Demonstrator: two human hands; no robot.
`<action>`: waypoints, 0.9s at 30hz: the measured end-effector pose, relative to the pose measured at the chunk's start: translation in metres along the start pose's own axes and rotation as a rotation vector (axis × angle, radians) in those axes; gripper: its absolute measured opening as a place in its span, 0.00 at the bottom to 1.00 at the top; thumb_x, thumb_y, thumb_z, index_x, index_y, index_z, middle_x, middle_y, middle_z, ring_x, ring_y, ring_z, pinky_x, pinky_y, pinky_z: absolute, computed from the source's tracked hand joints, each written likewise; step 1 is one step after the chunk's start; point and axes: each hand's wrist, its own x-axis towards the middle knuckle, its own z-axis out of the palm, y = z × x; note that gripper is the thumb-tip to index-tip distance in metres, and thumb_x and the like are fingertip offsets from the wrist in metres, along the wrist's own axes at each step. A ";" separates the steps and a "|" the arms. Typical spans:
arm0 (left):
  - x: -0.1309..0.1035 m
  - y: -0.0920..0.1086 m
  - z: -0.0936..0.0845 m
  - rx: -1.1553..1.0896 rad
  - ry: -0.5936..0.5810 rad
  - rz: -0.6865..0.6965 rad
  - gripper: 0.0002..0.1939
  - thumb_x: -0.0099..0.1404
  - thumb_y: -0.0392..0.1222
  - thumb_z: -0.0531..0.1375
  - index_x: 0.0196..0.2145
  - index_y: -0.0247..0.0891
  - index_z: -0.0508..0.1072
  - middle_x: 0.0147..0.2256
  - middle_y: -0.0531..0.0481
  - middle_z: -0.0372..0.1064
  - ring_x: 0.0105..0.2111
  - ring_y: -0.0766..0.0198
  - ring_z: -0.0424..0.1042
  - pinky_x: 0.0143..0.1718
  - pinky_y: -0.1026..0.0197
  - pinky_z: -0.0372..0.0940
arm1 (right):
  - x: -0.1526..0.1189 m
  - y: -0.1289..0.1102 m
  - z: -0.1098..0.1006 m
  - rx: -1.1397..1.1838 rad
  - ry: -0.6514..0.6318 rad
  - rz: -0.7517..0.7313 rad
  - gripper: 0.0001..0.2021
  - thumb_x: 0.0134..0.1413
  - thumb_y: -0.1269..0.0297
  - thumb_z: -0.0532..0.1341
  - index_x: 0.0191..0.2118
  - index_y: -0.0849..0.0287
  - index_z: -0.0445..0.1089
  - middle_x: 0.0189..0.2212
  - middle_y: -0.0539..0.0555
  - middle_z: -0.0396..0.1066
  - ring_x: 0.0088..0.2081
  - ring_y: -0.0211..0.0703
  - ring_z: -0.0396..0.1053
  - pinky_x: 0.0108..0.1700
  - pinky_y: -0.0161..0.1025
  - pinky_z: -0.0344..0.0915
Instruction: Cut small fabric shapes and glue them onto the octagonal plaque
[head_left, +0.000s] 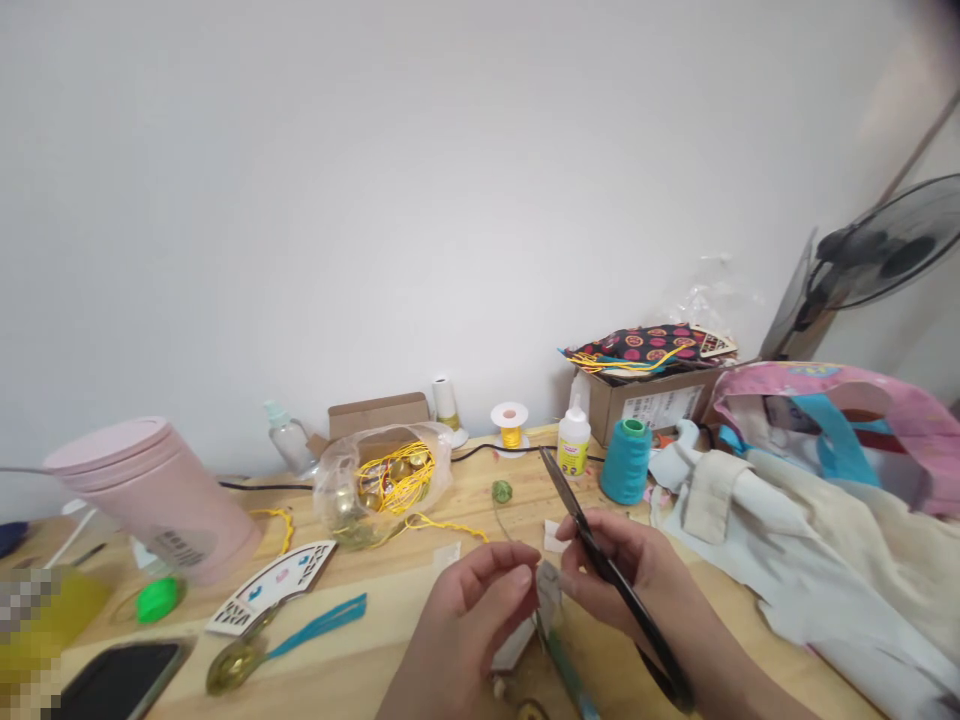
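Note:
My right hand (630, 570) is closed around a pair of scissors (600, 550) with dark handles, blades pointing up and to the left. Beside it, my left hand (480, 610) pinches with thumb and forefinger at what seems to be a thin cord; the fingertips partly hide it. A thin strand runs from the left hand up to a small green ball (502, 491) on the table. Between and below the hands lie a greyish piece (549, 590) and a green-blue stick-like thing (568, 670), both partly covered.
A teal thread cone (626, 462), a glue bottle (574, 442) and a yellow thread spool (510, 432) stand behind the hands. Left are a plastic bag (330, 480) of yellow cords, a fan-shaped card (274, 588), a phone (124, 680) and a pink tumbler (165, 500). Cloth (840, 560) lies right.

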 end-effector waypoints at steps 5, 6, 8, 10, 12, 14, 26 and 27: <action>0.003 -0.012 0.005 -0.189 0.010 -0.079 0.07 0.51 0.41 0.62 0.25 0.33 0.74 0.25 0.48 0.73 0.28 0.63 0.69 0.33 0.62 0.63 | 0.003 0.006 0.002 0.087 0.042 0.026 0.10 0.38 0.75 0.60 0.31 0.59 0.65 0.17 0.43 0.65 0.20 0.33 0.65 0.23 0.28 0.60; 0.003 -0.013 0.006 -0.180 0.007 -0.076 0.07 0.51 0.41 0.62 0.24 0.32 0.74 0.24 0.48 0.72 0.27 0.64 0.69 0.32 0.63 0.63 | 0.002 0.005 0.003 0.093 0.046 0.023 0.10 0.38 0.76 0.60 0.31 0.59 0.65 0.17 0.43 0.65 0.20 0.33 0.65 0.23 0.28 0.60; 0.004 -0.014 0.007 -0.140 -0.015 -0.065 0.07 0.52 0.40 0.61 0.24 0.31 0.74 0.22 0.48 0.71 0.26 0.65 0.68 0.31 0.64 0.62 | 0.001 0.003 0.004 0.105 0.041 0.014 0.10 0.38 0.76 0.60 0.31 0.60 0.64 0.17 0.43 0.65 0.20 0.34 0.65 0.23 0.29 0.61; 0.006 -0.016 0.007 -0.113 -0.026 -0.048 0.07 0.52 0.39 0.62 0.24 0.31 0.74 0.22 0.48 0.71 0.25 0.65 0.67 0.31 0.64 0.61 | -0.001 0.001 0.006 0.115 0.022 0.012 0.09 0.38 0.75 0.60 0.31 0.60 0.63 0.17 0.44 0.65 0.20 0.35 0.66 0.24 0.31 0.62; 0.007 -0.018 0.007 -0.095 -0.029 -0.030 0.07 0.51 0.38 0.62 0.23 0.31 0.74 0.22 0.48 0.70 0.26 0.65 0.67 0.31 0.63 0.61 | -0.002 -0.001 0.008 0.123 0.012 0.014 0.09 0.39 0.74 0.60 0.31 0.60 0.63 0.17 0.44 0.64 0.20 0.37 0.66 0.24 0.33 0.63; 0.008 -0.021 0.007 -0.080 -0.016 -0.003 0.07 0.51 0.38 0.62 0.23 0.30 0.74 0.23 0.47 0.70 0.26 0.64 0.67 0.31 0.62 0.60 | -0.003 -0.003 0.009 0.118 0.020 0.018 0.09 0.39 0.73 0.60 0.32 0.60 0.63 0.18 0.45 0.64 0.20 0.37 0.66 0.24 0.33 0.62; 0.004 -0.016 0.000 -0.217 0.128 0.035 0.07 0.46 0.40 0.65 0.20 0.33 0.73 0.20 0.49 0.70 0.21 0.66 0.67 0.24 0.65 0.60 | -0.008 0.001 -0.001 -0.044 -0.201 -0.127 0.20 0.41 0.52 0.62 0.40 0.57 0.61 0.24 0.47 0.59 0.23 0.37 0.55 0.23 0.31 0.54; 0.003 -0.015 -0.001 -0.240 0.133 0.048 0.07 0.46 0.40 0.65 0.19 0.33 0.73 0.19 0.50 0.70 0.21 0.66 0.67 0.24 0.66 0.60 | -0.008 0.002 -0.001 -0.059 -0.223 -0.143 0.22 0.42 0.49 0.60 0.41 0.56 0.60 0.25 0.48 0.59 0.25 0.38 0.56 0.24 0.31 0.55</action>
